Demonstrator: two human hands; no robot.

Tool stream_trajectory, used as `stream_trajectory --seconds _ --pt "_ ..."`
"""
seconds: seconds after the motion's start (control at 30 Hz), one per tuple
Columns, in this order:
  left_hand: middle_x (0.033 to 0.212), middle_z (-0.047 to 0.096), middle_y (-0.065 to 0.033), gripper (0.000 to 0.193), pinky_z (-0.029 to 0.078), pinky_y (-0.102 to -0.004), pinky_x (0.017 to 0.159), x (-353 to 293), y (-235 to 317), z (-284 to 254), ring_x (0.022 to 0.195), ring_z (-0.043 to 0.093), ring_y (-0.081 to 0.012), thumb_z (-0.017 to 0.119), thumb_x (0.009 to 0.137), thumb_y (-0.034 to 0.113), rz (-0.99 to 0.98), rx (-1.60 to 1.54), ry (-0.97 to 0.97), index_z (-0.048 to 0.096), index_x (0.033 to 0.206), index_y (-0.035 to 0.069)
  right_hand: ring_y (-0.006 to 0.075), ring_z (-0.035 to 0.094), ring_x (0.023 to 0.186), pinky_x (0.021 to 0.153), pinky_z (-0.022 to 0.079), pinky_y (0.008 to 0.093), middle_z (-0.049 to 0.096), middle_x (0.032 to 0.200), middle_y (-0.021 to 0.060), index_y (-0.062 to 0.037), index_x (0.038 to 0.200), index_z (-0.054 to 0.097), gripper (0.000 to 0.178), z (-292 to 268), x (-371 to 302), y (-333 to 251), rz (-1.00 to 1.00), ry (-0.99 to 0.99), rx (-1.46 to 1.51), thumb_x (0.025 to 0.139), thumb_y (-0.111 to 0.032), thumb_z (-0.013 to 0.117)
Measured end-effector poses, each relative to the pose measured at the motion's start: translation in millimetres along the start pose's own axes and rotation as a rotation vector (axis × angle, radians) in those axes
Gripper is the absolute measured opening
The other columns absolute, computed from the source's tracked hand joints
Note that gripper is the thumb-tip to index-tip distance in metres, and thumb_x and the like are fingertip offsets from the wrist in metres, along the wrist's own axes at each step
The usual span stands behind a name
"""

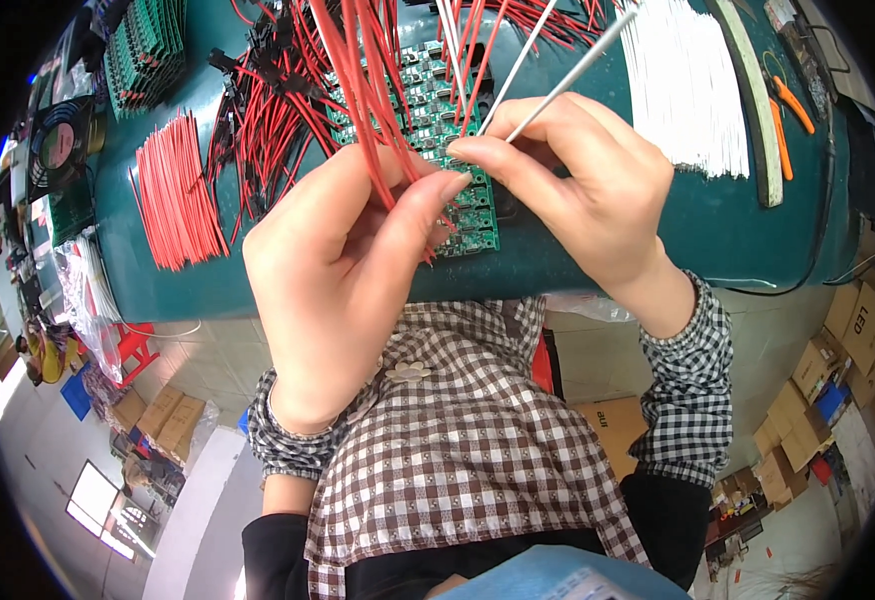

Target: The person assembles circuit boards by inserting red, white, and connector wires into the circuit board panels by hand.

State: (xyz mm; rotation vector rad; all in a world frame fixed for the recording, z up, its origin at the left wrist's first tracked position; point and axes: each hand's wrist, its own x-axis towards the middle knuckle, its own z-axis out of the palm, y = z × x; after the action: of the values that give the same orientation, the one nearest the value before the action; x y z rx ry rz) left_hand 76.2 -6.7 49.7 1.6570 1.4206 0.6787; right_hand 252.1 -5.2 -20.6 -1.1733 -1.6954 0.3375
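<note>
Green tabletop lies beneath inward-turned hands, thumbs pinching wires.

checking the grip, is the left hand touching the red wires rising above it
Touching. The head view shows the left hand pinching the red wires, which run down between its thumb and fingers.

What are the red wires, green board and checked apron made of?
Thin red wires: probably smooth plastic outside, evenly coloured; cores hidden. Flat green circuit board: seemingly stiff resin with shiny, perhaps metal, spots. Brown and white checked apron: likely matte woven cloth, softly creased.
</note>
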Motion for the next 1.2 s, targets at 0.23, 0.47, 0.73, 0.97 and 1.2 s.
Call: stream_trajectory --seconds 0.23,0.47,0.73,0.97,1.2 --pt "0.086 0.07 -0.0051 0.01 0.053 -0.0191 0.062 1.6 -10.1 3.2 0.072 0.067 -0.0092 0.064 0.093 0.002 0.071 -0.028 0.0 0.066 0.1 -0.005 0.0163 0.057 0.052 0.047 0.046 0.0282 0.059 0.066 0.0035 -0.0046 0.08 0.065 0.023 5.2 -3.2 4.4 -0.031 0.051 -0.03 0.076 -0.021 0.081" --pt "0.088 0.07 -0.0054 0.01 0.053 -0.0186 0.063 5.7 -11.0 7.6 0.073 0.067 -0.0085 0.064 0.093 0.002 0.081 -0.017 0.024 0.066 0.101 -0.005 0.0123 0.06 0.058 0.05 0.046 0.0238 0.067 0.074 0.0061 0.0003 0.083 0.07 0.013 1.5 0.1 2.5 0.004 -0.016 0.015 0.077 -0.006 0.079" --pt "0.067 0.061 -0.0066 0.009 0.045 -0.0242 0.052 10.7 -20.2 16.6 0.056 0.057 -0.0102 0.072 0.084 0.002 0.158 -0.055 0.104 0.065 0.089 -0.001 0.0204 0.058 0.054 0.048 0.046 0.0307 0.06 0.067 0.0064 -0.0036 0.078 0.065 0.021 -1.3 2.5 1.5 0.045 0.014 0.068 0.082 -0.02 0.077" --pt "0.067 0.06 -0.0081 0.01 0.044 -0.0256 0.052 10.6 -20.3 17.0 0.055 0.057 -0.0125 0.073 0.083 0.002 0.178 -0.024 0.105 0.064 0.088 -0.001 0.0211 0.058 0.055 0.048 0.046 0.0314 0.061 0.067 0.0067 -0.0038 0.077 0.066 0.019 -2.4 2.4 -0.7 0.106 -0.002 0.092 0.084 -0.019 0.075" --pt "0.067 0.059 -0.0091 0.012 0.045 -0.0267 0.052 12.3 -22.2 19.2 0.055 0.056 -0.0137 0.073 0.083 0.003 0.201 -0.013 0.127 0.063 0.086 -0.001 0.0221 0.058 0.056 0.049 0.045 0.0327 0.062 0.068 0.0071 -0.0036 0.079 0.067 0.019 -3.6 2.0 -2.8 0.163 0.008 0.114 0.086 -0.02 0.073"
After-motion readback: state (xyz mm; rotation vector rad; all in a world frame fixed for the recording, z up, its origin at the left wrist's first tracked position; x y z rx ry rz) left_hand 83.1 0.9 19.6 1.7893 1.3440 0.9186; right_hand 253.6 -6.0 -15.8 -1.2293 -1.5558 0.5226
